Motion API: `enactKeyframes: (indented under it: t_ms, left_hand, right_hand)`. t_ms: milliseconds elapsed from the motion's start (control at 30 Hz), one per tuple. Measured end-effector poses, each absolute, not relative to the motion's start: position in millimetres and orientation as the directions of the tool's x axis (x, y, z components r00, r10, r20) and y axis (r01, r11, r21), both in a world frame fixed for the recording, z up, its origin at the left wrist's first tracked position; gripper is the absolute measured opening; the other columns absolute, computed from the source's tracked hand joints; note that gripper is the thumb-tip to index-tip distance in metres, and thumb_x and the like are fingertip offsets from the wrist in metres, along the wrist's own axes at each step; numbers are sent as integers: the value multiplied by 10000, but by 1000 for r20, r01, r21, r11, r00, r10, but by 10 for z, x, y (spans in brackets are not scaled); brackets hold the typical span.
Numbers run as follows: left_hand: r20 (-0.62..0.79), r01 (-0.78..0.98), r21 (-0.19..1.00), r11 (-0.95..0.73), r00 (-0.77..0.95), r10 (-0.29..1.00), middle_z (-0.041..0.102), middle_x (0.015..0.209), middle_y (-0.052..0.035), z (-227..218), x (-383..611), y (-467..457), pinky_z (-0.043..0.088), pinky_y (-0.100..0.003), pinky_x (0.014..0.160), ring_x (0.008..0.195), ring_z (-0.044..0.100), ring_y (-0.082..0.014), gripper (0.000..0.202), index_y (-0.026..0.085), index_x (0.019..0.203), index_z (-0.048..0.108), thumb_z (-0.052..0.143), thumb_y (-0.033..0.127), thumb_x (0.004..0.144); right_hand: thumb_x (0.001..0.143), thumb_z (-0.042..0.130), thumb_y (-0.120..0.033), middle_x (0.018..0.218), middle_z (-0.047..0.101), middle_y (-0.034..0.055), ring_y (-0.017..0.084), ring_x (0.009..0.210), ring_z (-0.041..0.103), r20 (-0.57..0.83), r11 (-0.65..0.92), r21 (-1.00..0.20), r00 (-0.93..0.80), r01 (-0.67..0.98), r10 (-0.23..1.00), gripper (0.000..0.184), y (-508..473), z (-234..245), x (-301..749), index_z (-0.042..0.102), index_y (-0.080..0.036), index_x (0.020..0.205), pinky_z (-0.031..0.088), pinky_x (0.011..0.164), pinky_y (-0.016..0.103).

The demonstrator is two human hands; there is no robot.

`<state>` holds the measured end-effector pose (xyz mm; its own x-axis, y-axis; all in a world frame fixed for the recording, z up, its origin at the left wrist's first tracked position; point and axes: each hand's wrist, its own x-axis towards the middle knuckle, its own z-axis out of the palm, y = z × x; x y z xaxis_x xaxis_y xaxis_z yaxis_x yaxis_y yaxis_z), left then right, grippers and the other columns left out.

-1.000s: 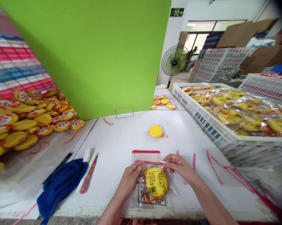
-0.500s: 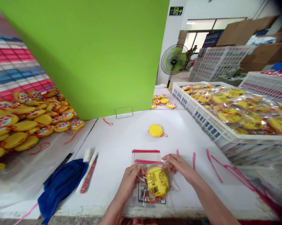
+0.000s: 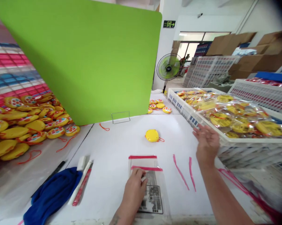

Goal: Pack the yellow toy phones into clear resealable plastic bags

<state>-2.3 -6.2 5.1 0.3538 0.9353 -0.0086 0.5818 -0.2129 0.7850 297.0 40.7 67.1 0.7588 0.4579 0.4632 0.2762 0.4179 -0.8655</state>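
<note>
My left hand (image 3: 135, 190) rests over clear zip bags (image 3: 151, 192) with pink seal strips and black print, lying near the front edge. Its fingers are curled together at the top bag's upper left; the fingertips are partly hidden. To the right, my right hand (image 3: 208, 143) is raised beside the white crate (image 3: 225, 139), fingers apart and nothing visible in them. One yellow oval toy (image 3: 152, 135) with an orange loop lies face down beyond the bags. Bagged yellow toys (image 3: 241, 123) fill the crate.
A pile of yellow toys (image 3: 15, 132) lies left, beside a blue cloth (image 3: 54, 190), a black pen (image 3: 49, 176) and a white stick (image 3: 81, 181). A green board (image 3: 96, 62) stands behind. Pink strips (image 3: 180, 173) lie right of the bags. A fan (image 3: 168, 68) stands farther back.
The bagged toy between both hands has left them. My right hand has moved right and up to the crate and opened. My left hand now lies on the bags. The view has tilted up slightly.
</note>
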Motion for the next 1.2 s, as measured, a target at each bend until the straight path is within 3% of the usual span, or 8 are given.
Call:
enactKeyframes:
  t_ms: [200, 367, 533, 700, 900, 967, 1100, 1200]
  left_hand:
    - [21, 842, 372, -391, 414, 910, 608, 1047, -85, 26, 153, -112, 461, -299, 623, 840, 625, -234, 160, 196, 983, 588, 511, 125, 862]
    - [63, 857, 247, -451, 450, 891, 626, 982, -77, -8, 187, -86, 474, -348, 669, 869, 611, -269, 122, 191, 944, 612, 605, 137, 835]
    - [127, 855, 173, -489, 473, 872, 627, 932, -66, 1, 169, -64, 458, -424, 734, 859, 571, -275, 90, 191, 916, 633, 624, 165, 830]
    - [233, 823, 235, -517, 469, 852, 607, 905, -51, -89, 145, -102, 450, -439, 775, 866, 537, -261, 98, 197, 868, 614, 576, 112, 838]
    - [346, 677, 393, -622, 517, 783, 584, 828, -43, -223, 108, -109, 425, -482, 905, 838, 543, -227, 189, 174, 812, 556, 471, 6, 831]
    - [332, 667, 482, -568, 461, 823, 596, 852, -59, -236, 101, -98, 449, -467, 866, 844, 544, -238, 145, 162, 911, 568, 502, 51, 845]
    - [305, 617, 626, -477, 370, 878, 611, 989, -107, -176, 84, -85, 467, -423, 820, 909, 546, -247, 457, 127, 1325, 395, 509, 134, 882]
    - [277, 616, 582, -531, 464, 841, 622, 974, -82, -97, 78, -92, 433, -436, 840, 906, 529, -244, 310, 182, 1207, 522, 453, 136, 909]
  right_hand:
    - [847, 490, -462, 1412, 432, 135, 262, 1253, 462, 295, 61, -841, 361, 537, 885, 503, 818, 214, 2581, 476, -217, 1286, 418, 999, 443]
    - [803, 559, -385, 1327, 519, 119, 280, 1313, 382, 197, -8, -809, 285, 587, 938, 550, 1221, -57, 2330, 491, -198, 1315, 297, 1087, 438]
    - [761, 624, -351, 1232, 573, 122, 364, 1258, 406, 110, -99, -808, 313, 581, 943, 566, 1383, -115, 2186, 525, -227, 1305, 236, 1065, 543]
    - [726, 627, -310, 1262, 549, 81, 283, 1201, 460, 110, -42, -862, 268, 505, 957, 603, 1274, -108, 2177, 495, -238, 1310, 320, 1049, 447]
    - [800, 568, -456, 1254, 593, 76, 235, 1104, 561, 68, 25, -952, 130, 304, 989, 510, 782, 68, 2263, 539, -207, 1245, 451, 943, 378]
    - [821, 568, -492, 1230, 619, 78, 236, 1085, 583, 16, 5, -980, 51, 198, 999, 485, 540, 172, 2298, 569, -207, 1214, 469, 922, 366]
    - [811, 630, -491, 1250, 621, 86, 254, 1085, 597, -99, -105, -993, -128, -45, 987, 467, 155, 338, 2312, 596, -232, 1198, 484, 907, 380]
    - [800, 657, -482, 1271, 614, 84, 256, 1123, 581, -87, -99, -989, -114, -106, 990, 454, 82, 336, 2233, 603, -251, 1186, 470, 937, 390]
